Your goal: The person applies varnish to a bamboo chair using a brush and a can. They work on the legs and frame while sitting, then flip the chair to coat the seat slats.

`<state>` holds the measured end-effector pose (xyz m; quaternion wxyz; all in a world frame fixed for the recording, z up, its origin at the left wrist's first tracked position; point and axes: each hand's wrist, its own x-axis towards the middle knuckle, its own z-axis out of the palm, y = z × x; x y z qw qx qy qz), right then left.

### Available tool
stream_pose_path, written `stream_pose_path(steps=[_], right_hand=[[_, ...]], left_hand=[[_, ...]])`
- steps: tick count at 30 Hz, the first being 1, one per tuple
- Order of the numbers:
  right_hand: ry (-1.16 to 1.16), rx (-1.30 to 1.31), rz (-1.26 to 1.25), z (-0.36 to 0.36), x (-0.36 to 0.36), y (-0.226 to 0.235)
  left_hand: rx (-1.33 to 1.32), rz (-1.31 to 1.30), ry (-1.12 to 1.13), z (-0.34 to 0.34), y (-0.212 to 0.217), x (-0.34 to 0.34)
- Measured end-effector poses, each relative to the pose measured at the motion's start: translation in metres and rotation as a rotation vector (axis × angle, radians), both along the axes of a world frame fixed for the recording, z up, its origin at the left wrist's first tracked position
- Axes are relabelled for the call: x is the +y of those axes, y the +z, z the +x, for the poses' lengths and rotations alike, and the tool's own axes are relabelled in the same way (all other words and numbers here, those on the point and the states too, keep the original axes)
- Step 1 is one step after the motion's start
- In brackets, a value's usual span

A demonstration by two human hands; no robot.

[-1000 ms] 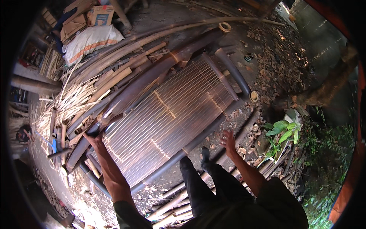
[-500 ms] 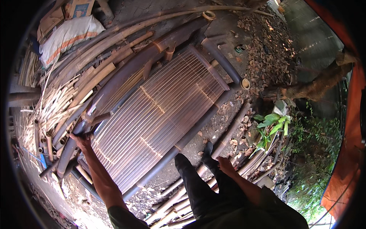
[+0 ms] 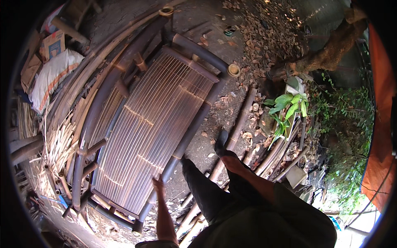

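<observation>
A dark bamboo bench point(image 3: 142, 120) with a slatted seat and a raised backrest on its left side lies before me. My left hand point(image 3: 158, 184) is over the seat's near-right edge, beside the thick front rail point(image 3: 167, 169). Its fingers look apart, with nothing visible in them; whether they touch the rail I cannot tell. My right hand point(image 3: 228, 163) hangs low by my right leg, nearest to my dark shoe point(image 3: 222, 137). Its fingers are too indistinct to read, and I see no object in it.
Long bamboo poles and a heap of pale split strips point(image 3: 58, 153) flank the backrest. A white sack point(image 3: 56, 78) lies at far left. More poles point(image 3: 240, 120) and a leafy green plant point(image 3: 291, 105) are on the right, with a tree trunk point(image 3: 331, 47) beyond them.
My left hand has left the backrest's near end and moved right to the seat's front edge. The view has turned, so the bench appears farther left. My right hand still hangs by my leg.
</observation>
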<state>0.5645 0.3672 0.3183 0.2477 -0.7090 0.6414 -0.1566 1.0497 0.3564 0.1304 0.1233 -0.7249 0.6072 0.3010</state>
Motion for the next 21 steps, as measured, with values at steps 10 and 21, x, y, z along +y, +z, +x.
stream_pose_path(steps=[10,21], right_hand=[[-0.187,0.164,0.240,-0.189,0.035,-0.034],[-0.392,-0.096,0.099,-0.422,0.014,-0.113]], left_hand=[[0.244,0.313,0.980,-0.162,0.108,0.123],[0.510,-0.074,0.629,-0.447,0.166,-0.136]])
